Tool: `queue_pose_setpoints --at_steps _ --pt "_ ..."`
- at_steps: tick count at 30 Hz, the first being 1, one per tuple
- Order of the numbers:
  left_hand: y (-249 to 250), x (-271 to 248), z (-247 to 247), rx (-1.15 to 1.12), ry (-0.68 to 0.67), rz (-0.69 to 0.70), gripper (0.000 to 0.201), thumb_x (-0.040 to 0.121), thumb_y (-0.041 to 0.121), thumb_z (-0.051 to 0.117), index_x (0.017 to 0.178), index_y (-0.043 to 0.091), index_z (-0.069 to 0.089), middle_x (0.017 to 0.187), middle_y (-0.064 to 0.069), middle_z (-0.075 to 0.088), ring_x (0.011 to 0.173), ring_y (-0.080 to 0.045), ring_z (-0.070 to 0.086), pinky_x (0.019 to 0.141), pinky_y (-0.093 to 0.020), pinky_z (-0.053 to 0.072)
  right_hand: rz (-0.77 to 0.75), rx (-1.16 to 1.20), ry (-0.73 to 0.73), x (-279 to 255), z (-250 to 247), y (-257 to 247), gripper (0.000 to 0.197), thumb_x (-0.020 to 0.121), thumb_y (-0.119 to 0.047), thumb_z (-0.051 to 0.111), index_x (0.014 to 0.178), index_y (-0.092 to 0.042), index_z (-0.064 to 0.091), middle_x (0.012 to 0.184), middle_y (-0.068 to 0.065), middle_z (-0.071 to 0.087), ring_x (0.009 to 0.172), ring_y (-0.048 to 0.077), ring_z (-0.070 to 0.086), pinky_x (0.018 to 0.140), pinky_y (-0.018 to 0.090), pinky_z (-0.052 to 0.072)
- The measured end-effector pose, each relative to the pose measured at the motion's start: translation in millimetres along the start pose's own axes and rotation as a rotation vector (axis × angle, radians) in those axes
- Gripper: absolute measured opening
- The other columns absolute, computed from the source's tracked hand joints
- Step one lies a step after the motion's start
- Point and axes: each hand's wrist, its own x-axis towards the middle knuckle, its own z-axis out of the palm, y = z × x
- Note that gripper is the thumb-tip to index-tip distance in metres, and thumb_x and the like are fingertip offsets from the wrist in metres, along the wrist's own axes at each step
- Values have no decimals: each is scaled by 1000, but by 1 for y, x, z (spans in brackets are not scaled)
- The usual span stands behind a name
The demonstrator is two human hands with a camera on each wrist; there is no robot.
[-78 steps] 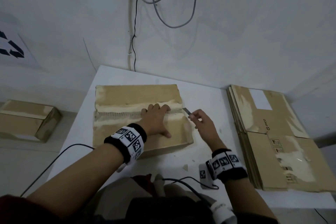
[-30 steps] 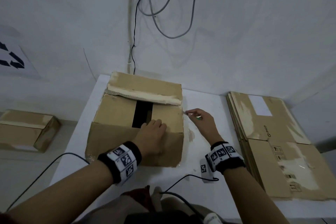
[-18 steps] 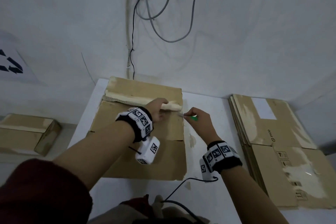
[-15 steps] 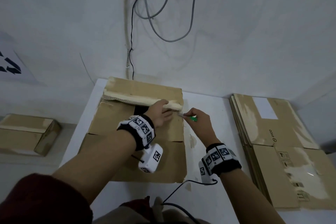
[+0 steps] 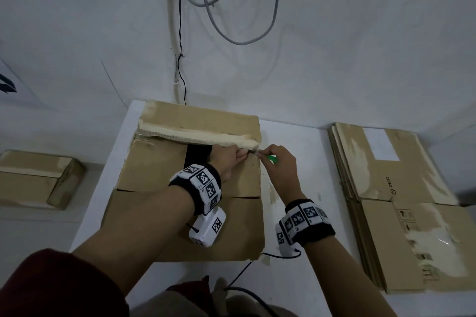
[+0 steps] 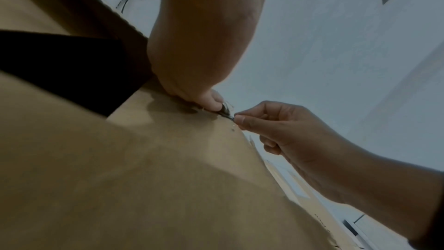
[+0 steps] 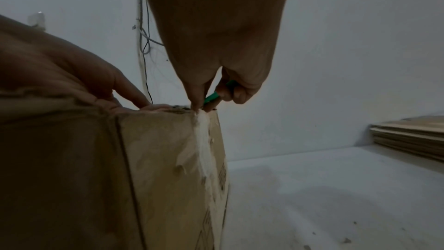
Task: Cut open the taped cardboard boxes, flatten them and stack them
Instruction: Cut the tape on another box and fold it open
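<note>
At twelve o'clock on the table (image 5: 296, 278), the box (image 5: 159, 162) sits half open; left hand (image 5: 229, 159) presses its flap flat (fingers straight), right hand (image 5: 280, 165) pinches a green cutter (image 5: 272, 159) at the corner.

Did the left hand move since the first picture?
Yes. The left hand went from lying flat on the box to its far right corner, toward the wall, beside the right hand.

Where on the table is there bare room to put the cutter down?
Bare table runs between the box and the flattened stack, beyond the right hand. The near strip is crossed by a cable. The left edge is narrow.
</note>
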Motion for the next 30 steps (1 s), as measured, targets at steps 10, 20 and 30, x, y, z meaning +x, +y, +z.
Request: queue_pose_setpoints --at_steps 10,20,30 --pt "4 4 -9 -49 60 63 14 96 -6 41 100 -1 54 83 -13 60 71 -15 62 89 -34 55 29 18 166 -4 -12 5 9 93 -15 66 86 -12 63 85 0 64 75 -1 54 66 8 39" --pt "39 -6 -1 -474 -70 20 12 97 8 50 89 2 56 76 -13 66 82 -24 68 87 -36 54 457 205 14 7 -23 10 16 100 -22 52 95 -9 58 85 1 72 43 6 47 44 18 39" --pt "76 7 3 -81 -72 152 22 97 33 51 112 17 55 108 -2 66 91 -18 65 81 -31 50 853 101 -106 -35 1 97 11 99 -16 52 97 -13 62 92 14 61 80 23 60 71 30 49"
